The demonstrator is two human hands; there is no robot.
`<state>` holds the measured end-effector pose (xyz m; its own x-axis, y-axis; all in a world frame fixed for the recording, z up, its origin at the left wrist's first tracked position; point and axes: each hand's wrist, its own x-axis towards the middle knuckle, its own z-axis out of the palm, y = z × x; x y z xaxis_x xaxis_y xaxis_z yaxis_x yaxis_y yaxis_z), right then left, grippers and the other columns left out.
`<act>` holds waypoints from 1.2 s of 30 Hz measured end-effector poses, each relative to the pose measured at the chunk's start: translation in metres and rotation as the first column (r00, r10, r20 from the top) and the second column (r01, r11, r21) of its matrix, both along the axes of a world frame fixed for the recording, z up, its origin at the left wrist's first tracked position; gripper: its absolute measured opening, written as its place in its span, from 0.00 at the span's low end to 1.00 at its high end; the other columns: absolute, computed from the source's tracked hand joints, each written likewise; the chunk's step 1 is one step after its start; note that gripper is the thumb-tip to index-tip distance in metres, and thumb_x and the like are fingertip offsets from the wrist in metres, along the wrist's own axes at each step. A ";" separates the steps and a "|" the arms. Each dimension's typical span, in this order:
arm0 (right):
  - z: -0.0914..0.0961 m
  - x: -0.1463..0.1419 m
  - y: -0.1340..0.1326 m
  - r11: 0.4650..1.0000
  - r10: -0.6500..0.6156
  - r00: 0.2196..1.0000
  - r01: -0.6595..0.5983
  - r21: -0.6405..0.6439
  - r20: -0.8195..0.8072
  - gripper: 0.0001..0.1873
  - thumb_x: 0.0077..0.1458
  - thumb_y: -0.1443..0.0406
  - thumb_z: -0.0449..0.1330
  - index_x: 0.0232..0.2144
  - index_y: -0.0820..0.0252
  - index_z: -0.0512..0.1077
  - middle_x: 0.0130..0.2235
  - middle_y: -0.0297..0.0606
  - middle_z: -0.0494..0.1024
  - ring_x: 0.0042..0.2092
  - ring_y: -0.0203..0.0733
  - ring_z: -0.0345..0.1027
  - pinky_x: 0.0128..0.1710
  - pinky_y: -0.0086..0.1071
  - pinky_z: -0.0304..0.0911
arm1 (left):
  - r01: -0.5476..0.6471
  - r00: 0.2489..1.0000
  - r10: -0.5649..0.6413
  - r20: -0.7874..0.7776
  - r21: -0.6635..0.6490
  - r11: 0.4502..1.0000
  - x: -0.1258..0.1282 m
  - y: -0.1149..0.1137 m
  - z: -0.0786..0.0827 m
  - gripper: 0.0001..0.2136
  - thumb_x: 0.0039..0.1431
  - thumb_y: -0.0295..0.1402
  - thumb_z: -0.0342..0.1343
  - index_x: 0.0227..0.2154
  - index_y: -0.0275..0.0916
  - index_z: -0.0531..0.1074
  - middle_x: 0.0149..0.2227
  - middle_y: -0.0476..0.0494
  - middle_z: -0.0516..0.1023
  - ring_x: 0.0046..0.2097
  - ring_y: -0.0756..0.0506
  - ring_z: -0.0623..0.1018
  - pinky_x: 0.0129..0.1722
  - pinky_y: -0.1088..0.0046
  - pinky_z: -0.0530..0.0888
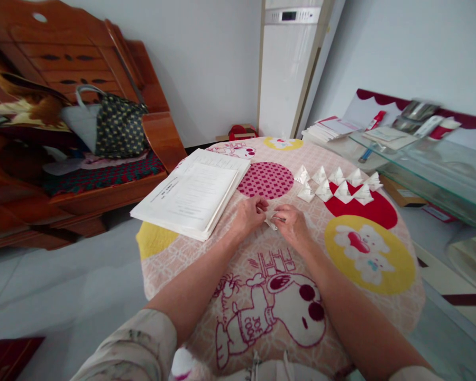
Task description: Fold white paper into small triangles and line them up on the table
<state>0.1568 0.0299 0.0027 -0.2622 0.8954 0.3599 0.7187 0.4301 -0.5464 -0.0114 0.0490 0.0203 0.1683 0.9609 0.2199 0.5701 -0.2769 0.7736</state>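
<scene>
My left hand (pixel 250 216) and my right hand (pixel 292 222) meet over the middle of the round table, fingers closed on a small folded paper piece (pixel 270 220). Much of that paper is hidden by the fingers, so its exact shape cannot be made out. To the left of my hands lies a thick stack of printed paper sheets (pixel 190 193). Beyond my right hand, two rows of pointed folded paper pieces (pixel 342 191) stand on the cloth, several in each row.
A patterned cloth (pixel 254 259) covers the round table. On the right is a glass shelf (pixel 432 164) with metal bowls (pixel 416 114) and papers. A wooden bench (pixel 99 190) with a dotted bag (pixel 121 124) stands at left; a white cabinet-like appliance (pixel 283 69) stands behind.
</scene>
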 end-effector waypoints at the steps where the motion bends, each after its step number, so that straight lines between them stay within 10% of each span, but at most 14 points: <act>1: 0.000 0.001 0.001 1.000 0.000 1.000 0.000 -0.004 -0.015 0.10 0.53 0.73 0.63 0.23 0.58 0.79 0.37 0.42 0.81 0.43 0.47 0.73 0.45 0.37 0.66 | 0.016 1.000 -0.017 -0.018 -0.005 1.000 0.001 0.000 0.002 0.15 0.43 0.17 0.52 0.34 0.33 0.76 0.33 0.47 0.80 0.30 0.52 0.75 0.30 0.78 0.70; 18: 0.003 0.016 0.004 0.986 0.079 0.937 -0.124 -0.112 -0.340 0.08 0.42 0.70 0.68 0.30 0.59 0.79 0.41 0.42 0.83 0.43 0.47 0.76 0.44 0.38 0.69 | 0.210 0.975 -0.195 -0.107 0.157 0.965 0.005 -0.014 0.002 0.12 0.51 0.24 0.58 0.39 0.38 0.74 0.43 0.44 0.79 0.47 0.44 0.77 0.50 0.66 0.74; 36: 0.007 0.028 0.004 0.993 -0.003 0.943 -0.037 -0.114 -0.333 0.06 0.45 0.70 0.59 0.26 0.58 0.77 0.37 0.41 0.84 0.40 0.47 0.77 0.43 0.38 0.69 | 0.111 0.938 -0.064 -0.342 0.117 0.987 0.025 -0.018 -0.006 0.03 0.52 0.26 0.57 0.29 0.37 0.74 0.36 0.41 0.77 0.39 0.44 0.77 0.40 0.70 0.73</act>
